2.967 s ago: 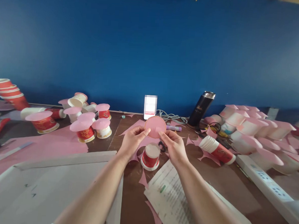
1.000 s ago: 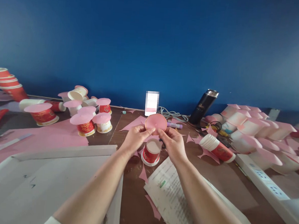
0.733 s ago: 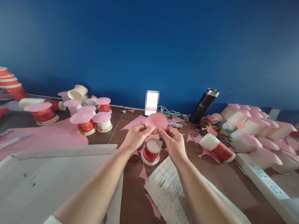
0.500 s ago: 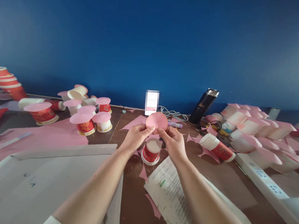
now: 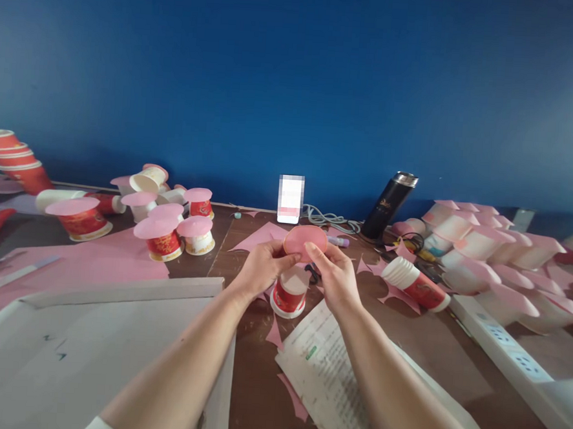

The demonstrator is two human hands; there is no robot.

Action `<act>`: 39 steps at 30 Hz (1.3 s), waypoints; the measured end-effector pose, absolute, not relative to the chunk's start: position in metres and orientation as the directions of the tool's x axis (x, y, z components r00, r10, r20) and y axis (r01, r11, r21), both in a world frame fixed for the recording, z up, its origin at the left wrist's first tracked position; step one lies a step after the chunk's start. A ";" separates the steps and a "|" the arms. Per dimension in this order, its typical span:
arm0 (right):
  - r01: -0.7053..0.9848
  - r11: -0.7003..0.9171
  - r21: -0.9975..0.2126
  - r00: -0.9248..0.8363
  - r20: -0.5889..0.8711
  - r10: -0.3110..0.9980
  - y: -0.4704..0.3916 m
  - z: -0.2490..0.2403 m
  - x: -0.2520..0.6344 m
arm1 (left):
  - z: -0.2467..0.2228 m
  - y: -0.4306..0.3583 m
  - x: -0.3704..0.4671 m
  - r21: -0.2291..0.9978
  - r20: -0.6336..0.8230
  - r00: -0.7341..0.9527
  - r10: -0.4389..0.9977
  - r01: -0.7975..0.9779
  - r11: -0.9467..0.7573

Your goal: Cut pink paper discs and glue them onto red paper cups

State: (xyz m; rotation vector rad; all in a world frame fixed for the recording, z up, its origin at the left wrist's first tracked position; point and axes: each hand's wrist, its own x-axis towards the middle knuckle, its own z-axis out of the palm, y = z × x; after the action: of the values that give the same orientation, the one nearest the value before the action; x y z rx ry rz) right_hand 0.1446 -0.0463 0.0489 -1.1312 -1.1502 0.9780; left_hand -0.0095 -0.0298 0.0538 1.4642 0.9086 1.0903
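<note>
Between my two hands is a round pink paper disc (image 5: 299, 237), held above the table with its face tilted. My left hand (image 5: 267, 265) pinches its left edge, thumb along the near side. On the opposite edge, my right hand (image 5: 334, 269) grips it with the thumb on its upper face. Just below the disc an upside-down red paper cup (image 5: 289, 299) stands on its wide rim, base up, apart from both hands. Pink paper scraps (image 5: 274, 333) lie around it, and a purple glue stick (image 5: 339, 242) rests behind my right hand.
Left: pink-topped paper cups (image 5: 162, 233), stacked red cups (image 5: 15, 159), a white box lid (image 5: 113, 353). Right: fallen cups (image 5: 415, 284), many pink-topped cups (image 5: 498, 253), a power strip (image 5: 506, 351), a black flask (image 5: 389, 204). A phone (image 5: 290, 198) stands against the blue wall.
The disc has tipped from facing me to a flatter angle and sits slightly lower. My right thumb has shifted onto its face. The cup below has stayed in place.
</note>
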 end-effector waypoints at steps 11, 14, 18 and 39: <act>-0.120 0.164 -0.979 0.173 0.142 0.975 -0.048 0.048 0.140 | 0.055 -0.032 -0.007 0.985 0.147 0.285 0.947 0.047 -0.167; -0.097 0.165 -0.982 0.165 0.147 0.975 -0.051 0.051 0.140 | 0.059 -0.033 -0.008 0.970 0.166 0.238 0.957 0.134 -0.202; -0.074 0.184 -0.980 0.142 0.172 0.975 -0.050 0.053 0.139 | 0.063 -0.034 -0.009 0.955 0.210 0.229 0.950 0.158 -0.250; -0.390 -0.055 -0.919 0.018 -0.067 0.998 -0.037 0.049 0.155 | 0.054 -0.025 -0.030 0.107 0.896 0.266 0.355 0.648 -0.754</act>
State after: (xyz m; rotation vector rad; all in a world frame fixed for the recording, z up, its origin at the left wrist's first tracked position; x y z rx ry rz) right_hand 0.1552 -0.0373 0.0491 -0.9670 -0.8581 1.3945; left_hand -0.0297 -0.0247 0.0540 2.7100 1.1086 1.7811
